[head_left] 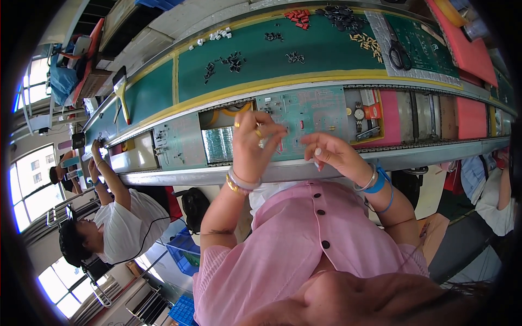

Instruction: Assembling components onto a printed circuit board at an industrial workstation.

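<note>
A green circuit board (331,100) with small parts on it lies on the rail line in front of me. Over its left part is my left hand (251,142), thumb and forefinger pinched together. A tiny dark thing shows at those fingertips, too small to name. My right hand (340,155) hovers over the board's near edge with its fingers curled in toward the thumb. What these fingers hold, if anything, is hidden. A small red component (302,125) stands on the board between my hands.
Beyond the rail, a green bench top carries piles of black components (234,62), red components (298,19), white connectors (220,34) and brass-coloured parts (367,46). Scissors (399,54) lie at the right. Another board (182,141) sits left, with a co-worker (128,217) farther along. A watch (359,113) rests in a yellow tray.
</note>
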The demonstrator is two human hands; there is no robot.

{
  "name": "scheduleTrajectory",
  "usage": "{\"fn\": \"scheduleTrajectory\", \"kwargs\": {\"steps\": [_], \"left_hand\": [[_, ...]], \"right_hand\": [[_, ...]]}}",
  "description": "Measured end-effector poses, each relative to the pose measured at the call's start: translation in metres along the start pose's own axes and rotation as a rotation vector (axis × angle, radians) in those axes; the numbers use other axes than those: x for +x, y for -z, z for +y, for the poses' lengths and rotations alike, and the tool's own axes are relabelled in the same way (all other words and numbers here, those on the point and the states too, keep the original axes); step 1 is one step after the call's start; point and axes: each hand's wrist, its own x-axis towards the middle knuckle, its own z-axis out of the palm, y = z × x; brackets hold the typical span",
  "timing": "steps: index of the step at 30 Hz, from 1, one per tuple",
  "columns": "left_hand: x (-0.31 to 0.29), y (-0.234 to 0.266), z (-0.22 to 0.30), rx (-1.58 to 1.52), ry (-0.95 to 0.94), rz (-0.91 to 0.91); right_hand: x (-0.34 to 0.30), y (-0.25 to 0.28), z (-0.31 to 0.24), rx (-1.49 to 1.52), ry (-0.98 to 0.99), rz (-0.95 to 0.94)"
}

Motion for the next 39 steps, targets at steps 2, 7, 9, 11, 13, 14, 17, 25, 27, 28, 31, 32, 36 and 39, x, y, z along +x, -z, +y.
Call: {"fn": "scheduleTrajectory", "kwargs": {"steps": [2, 7, 9, 11, 13, 14, 17, 25, 27, 28, 31, 32, 36, 39], "left_hand": [[0.020, -0.003, -0.025, 0.055, 0.060, -0.013], [0.043, -0.017, -0.065, 0.127, 0.043, -0.118], [0.047, -0.023, -0.072, 0.150, 0.012, -0.140], [0.048, -0.025, -0.075, 0.174, -0.018, -0.160], [0.049, -0.026, -0.074, 0.178, -0.022, -0.175], [0.049, -0.026, -0.073, 0.175, -0.019, -0.179], [0.049, -0.027, -0.071, 0.196, -0.044, -0.180], [0.048, -0.026, -0.061, 0.322, -0.090, -0.161], [0.049, -0.025, -0.059, 0.338, -0.117, -0.173], [0.050, -0.025, -0.058, 0.357, -0.145, -0.184], [0.054, -0.024, -0.062, 0.339, -0.194, -0.240], [0.055, -0.023, -0.061, 0.338, -0.194, -0.241], [0.058, -0.021, -0.062, 0.314, -0.190, -0.287], [0.059, -0.022, -0.060, 0.329, -0.181, -0.292]], "right_hand": [[-0.003, 0.006, -0.009, -0.095, 0.041, 0.067], [-0.002, 0.020, -0.023, -0.937, 0.307, 0.313], [0.002, 0.028, -0.021, -0.941, 0.291, 0.336], [0.006, 0.032, -0.021, -0.945, 0.261, 0.347], [0.007, 0.034, -0.020, -0.951, 0.228, 0.353], [0.008, 0.035, -0.019, -0.951, 0.246, 0.362], [0.008, 0.037, -0.018, -0.944, 0.247, 0.379], [0.010, 0.038, -0.016, -0.923, 0.257, 0.393], [0.010, 0.037, -0.017, -0.918, 0.236, 0.403], [0.010, 0.037, -0.017, -0.918, 0.234, 0.404], [0.010, 0.037, -0.016, -0.932, 0.247, 0.415], [0.011, 0.038, -0.015, -0.928, 0.256, 0.422], [0.010, 0.038, -0.014, -0.935, 0.255, 0.410], [0.011, 0.039, -0.013, -0.914, 0.268, 0.402]]}}
